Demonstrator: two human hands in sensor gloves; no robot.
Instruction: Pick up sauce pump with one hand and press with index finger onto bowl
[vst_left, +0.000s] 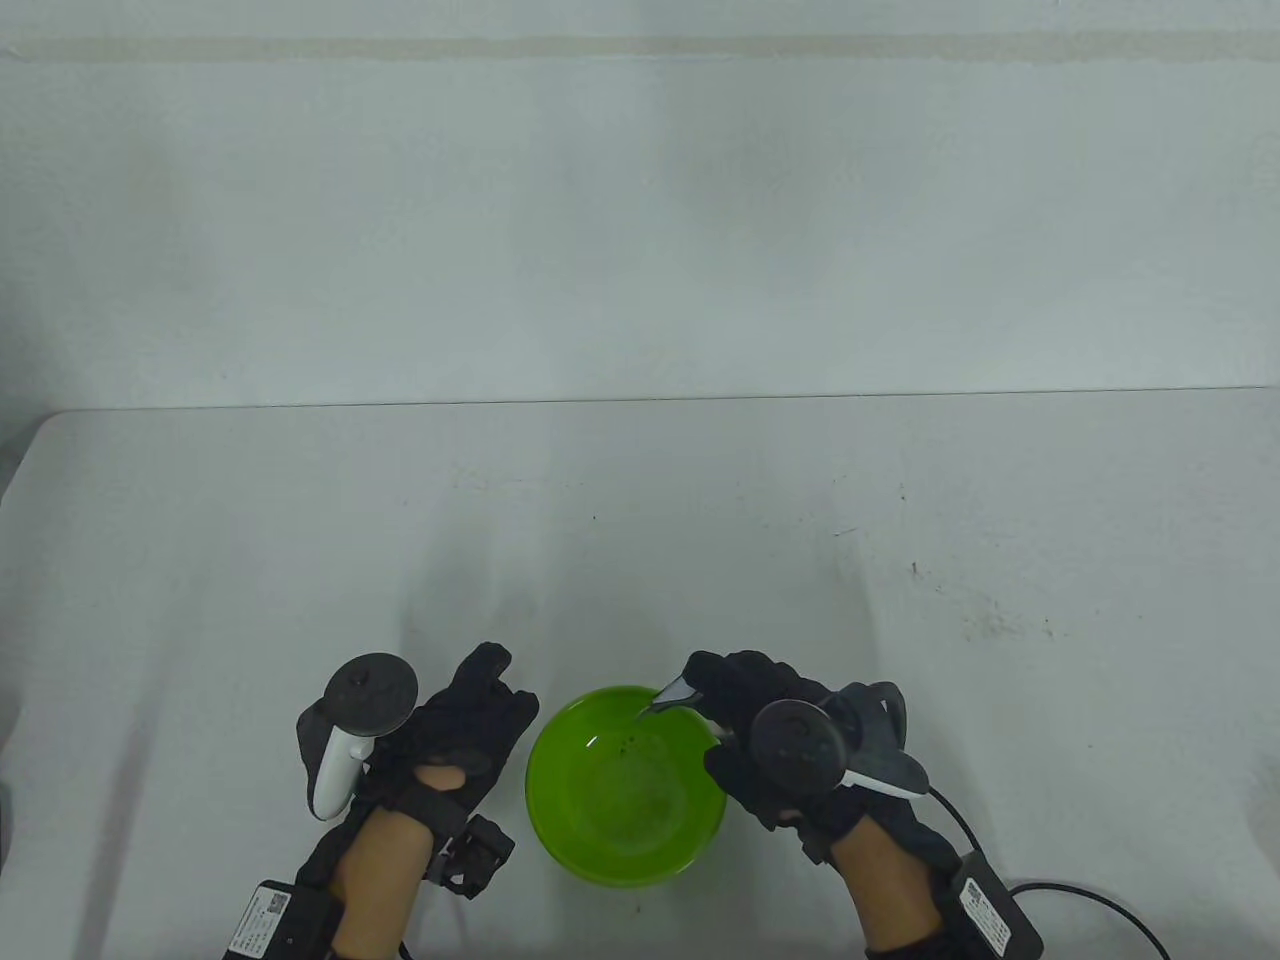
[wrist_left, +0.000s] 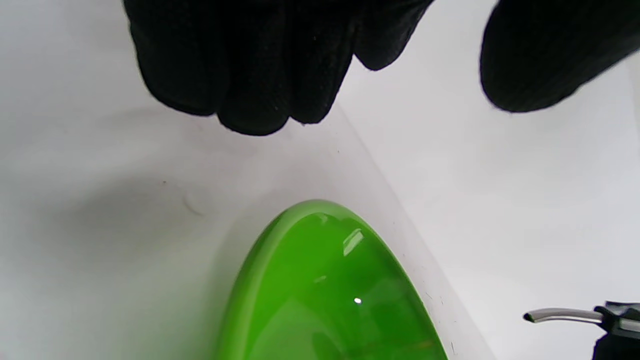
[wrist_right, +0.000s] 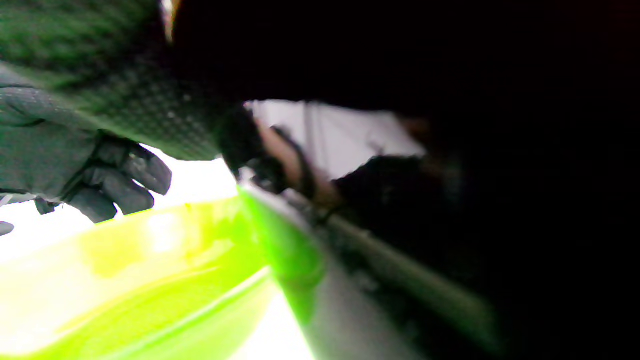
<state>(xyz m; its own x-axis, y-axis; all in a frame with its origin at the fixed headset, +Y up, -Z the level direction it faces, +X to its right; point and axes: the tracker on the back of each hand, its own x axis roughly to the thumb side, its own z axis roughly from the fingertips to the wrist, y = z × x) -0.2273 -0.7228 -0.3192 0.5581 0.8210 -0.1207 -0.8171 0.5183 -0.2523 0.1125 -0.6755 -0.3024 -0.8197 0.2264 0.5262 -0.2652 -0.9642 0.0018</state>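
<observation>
Near the front edge of the white table (vst_left: 640, 500) sat a green bowl (vst_left: 625, 800), flanked by two gloved hands. At its right rim, the right hand (vst_left: 770, 740) gripped the sauce pump (vst_left: 672, 692), lifted, its grey nozzle reaching over the bowl. The pump's body was hidden under the glove. So the pickup looked done; a few dark specks lay inside the bowl, but whether the index finger was pressing could not be told. Just left of the bowl, the left hand (vst_left: 460, 720) rested loosely curled, holding nothing.
</observation>
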